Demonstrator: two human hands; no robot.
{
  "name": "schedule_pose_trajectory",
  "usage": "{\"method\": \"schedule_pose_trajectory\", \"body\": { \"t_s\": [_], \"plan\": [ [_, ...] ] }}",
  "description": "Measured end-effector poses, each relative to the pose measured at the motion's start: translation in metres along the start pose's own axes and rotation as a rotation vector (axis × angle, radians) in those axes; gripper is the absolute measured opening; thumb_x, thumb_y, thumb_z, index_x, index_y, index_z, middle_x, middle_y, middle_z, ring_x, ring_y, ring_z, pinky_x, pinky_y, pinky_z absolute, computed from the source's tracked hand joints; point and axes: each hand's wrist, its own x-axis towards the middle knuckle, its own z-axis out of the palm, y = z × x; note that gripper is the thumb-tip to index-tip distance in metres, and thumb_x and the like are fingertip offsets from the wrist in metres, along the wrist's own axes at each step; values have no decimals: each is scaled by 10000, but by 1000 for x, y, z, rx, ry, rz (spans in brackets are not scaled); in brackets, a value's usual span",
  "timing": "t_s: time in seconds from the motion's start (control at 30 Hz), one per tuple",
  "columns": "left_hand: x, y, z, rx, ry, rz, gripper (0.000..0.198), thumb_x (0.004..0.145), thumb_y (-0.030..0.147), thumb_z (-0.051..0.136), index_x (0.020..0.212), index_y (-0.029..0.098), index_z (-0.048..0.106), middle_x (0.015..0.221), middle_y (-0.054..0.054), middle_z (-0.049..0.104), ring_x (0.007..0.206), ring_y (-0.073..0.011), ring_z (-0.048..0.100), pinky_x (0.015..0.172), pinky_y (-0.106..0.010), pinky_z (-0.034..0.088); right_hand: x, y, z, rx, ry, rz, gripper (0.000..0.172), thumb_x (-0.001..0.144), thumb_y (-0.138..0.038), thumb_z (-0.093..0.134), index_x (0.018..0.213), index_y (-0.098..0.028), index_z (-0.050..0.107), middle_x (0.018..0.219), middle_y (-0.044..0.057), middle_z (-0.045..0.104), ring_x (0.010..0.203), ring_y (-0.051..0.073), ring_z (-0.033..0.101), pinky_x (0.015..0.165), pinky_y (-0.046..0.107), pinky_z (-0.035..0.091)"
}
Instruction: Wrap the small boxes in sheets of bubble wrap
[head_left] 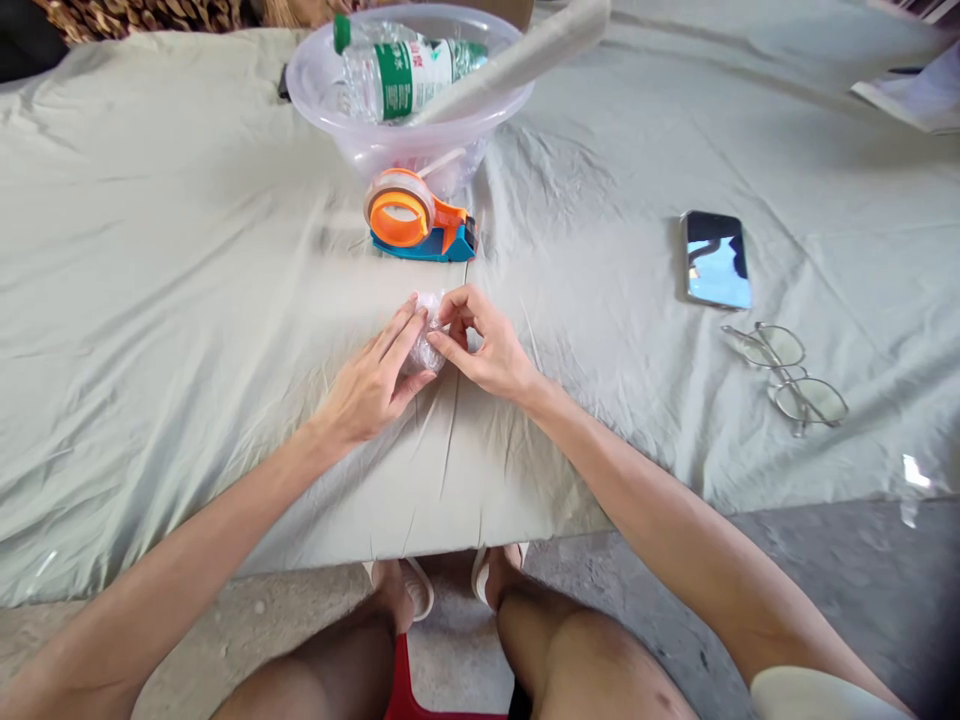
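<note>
A small object wrapped in clear plastic film [427, 345] lies on the pale green cloth near the table's front edge. My left hand [375, 375] rests on its left side, fingers stretched flat along it and thumb tucked under. My right hand [480, 345] pinches its right side with thumb and fingertips. What is inside the wrap I cannot make out. Just beyond my hands stands an orange and blue tape dispenser [416, 218] with a roll of clear tape.
A clear plastic basin [315, 85] at the back holds a water bottle [405, 70] and a rolled sheet [525, 55]. A phone [716, 260] and a pair of glasses [787, 375] lie to the right. The cloth [150, 300] covers the table.
</note>
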Motion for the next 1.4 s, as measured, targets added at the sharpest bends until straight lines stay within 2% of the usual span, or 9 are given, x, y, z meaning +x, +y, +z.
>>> {"method": "schedule_pose_trajectory", "body": {
  "t_s": [0.13, 0.37, 0.53, 0.7, 0.83, 1.0, 1.13, 1.27, 1.4],
  "plan": [
    [1, 0, 0, 7, 15, -9, 782, 1122, 415, 740, 1789, 231, 375, 1622, -190, 676, 1487, -333, 699, 1231, -501, 626, -2, -1, 0, -16, -17, -16, 308, 1053, -481, 752, 1090, -270, 530, 1031, -15, 610, 685, 102, 476, 664, 312, 483],
    [13, -7, 1, -66, -33, -238, 753, 843, 394, 1043, 1455, 222, 640, 1394, -116, 749, 1290, -323, 740, 1144, -500, 628, -5, -2, 2, -91, 11, 8, 284, 1065, -473, 713, 1174, -290, 525, 1155, 21, 655, 748, 150, 544, 783, 390, 563],
    [16, -10, -1, -121, -75, -289, 689, 798, 434, 1060, 1335, 243, 671, 1311, -76, 761, 1219, -304, 746, 1105, -481, 618, -3, 3, -3, -172, 50, -12, 482, 1002, -548, 803, 1313, -291, 539, 1340, 79, 642, 914, 204, 620, 910, 449, 600],
    [10, -7, 3, -76, -52, -274, 721, 844, 428, 1032, 1419, 247, 636, 1368, -98, 776, 1271, -319, 754, 1129, -495, 618, -2, 3, -5, -237, -5, -128, 316, 1075, -530, 709, 1225, -265, 624, 1303, 107, 700, 1163, 271, 667, 1062, 486, 570],
    [5, -4, 3, -22, -55, -237, 718, 877, 381, 1012, 1452, 242, 606, 1362, -105, 779, 1235, -314, 772, 1050, -465, 658, -6, -1, -4, -204, -97, 1, 292, 1101, -547, 647, 1187, -275, 588, 1099, 46, 710, 957, 229, 667, 926, 430, 569],
    [2, -3, 2, 11, 33, -47, 548, 997, 279, 876, 1457, 260, 577, 1334, -92, 762, 1197, -279, 768, 1011, -429, 669, -10, -10, -3, -183, -224, 46, 309, 1094, -570, 573, 1201, -290, 496, 1096, 25, 673, 806, 202, 591, 793, 398, 513],
    [3, -3, 5, 22, 127, 93, 500, 1089, 313, 770, 1523, 244, 532, 1334, -118, 741, 1219, -289, 758, 995, -439, 674, -9, -7, -5, -182, -215, -68, 274, 997, -403, 639, 1185, -315, 460, 1193, 44, 670, 989, 239, 644, 899, 420, 552],
    [6, 1, -1, -63, 46, 122, 646, 1111, 522, 733, 1618, 213, 479, 1461, -186, 686, 1363, -347, 712, 1120, -531, 646, -7, 2, -10, -214, -168, -228, 382, 857, -272, 678, 1163, -295, 451, 1222, 76, 634, 1099, 265, 653, 976, 457, 575],
    [10, 3, -7, -91, 100, 119, 323, 1143, 335, 684, 1444, 240, 618, 1360, -131, 734, 1299, -284, 735, 1130, -477, 630, -8, 0, -12, -221, -205, -239, 376, 820, -209, 669, 1117, -286, 450, 1288, 106, 635, 1161, 287, 652, 1037, 500, 565]
  ]
}}
